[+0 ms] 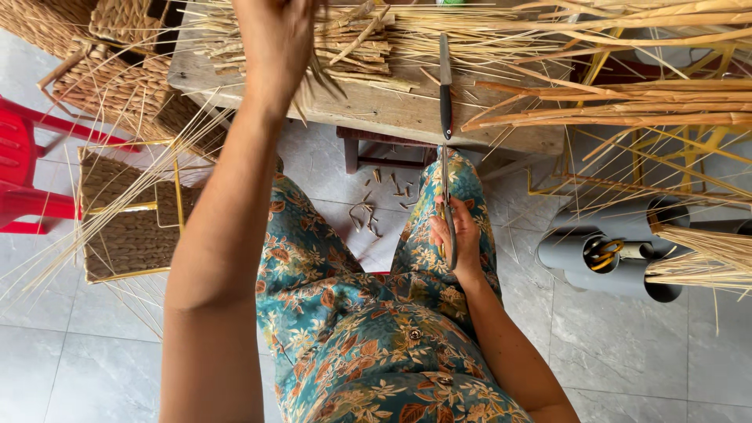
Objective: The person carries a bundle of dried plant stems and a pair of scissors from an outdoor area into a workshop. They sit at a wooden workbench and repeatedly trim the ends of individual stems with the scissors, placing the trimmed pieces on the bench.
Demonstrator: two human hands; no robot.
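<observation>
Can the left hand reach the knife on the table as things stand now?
Probably yes. The left hand is already over the table, in the straw bundle. The knife lies beside that bundle with only loose straws around it. The right hand holds scissors on the knee.

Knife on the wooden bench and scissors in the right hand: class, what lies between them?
Nothing lies between: in the head view the knife's black handle ends at the bench edge, and the scissors held by the right hand start just below.

grey tiled floor [94, 360]; worn wooden bench [376, 106]; red plastic chair [23, 172]; daylight
</observation>
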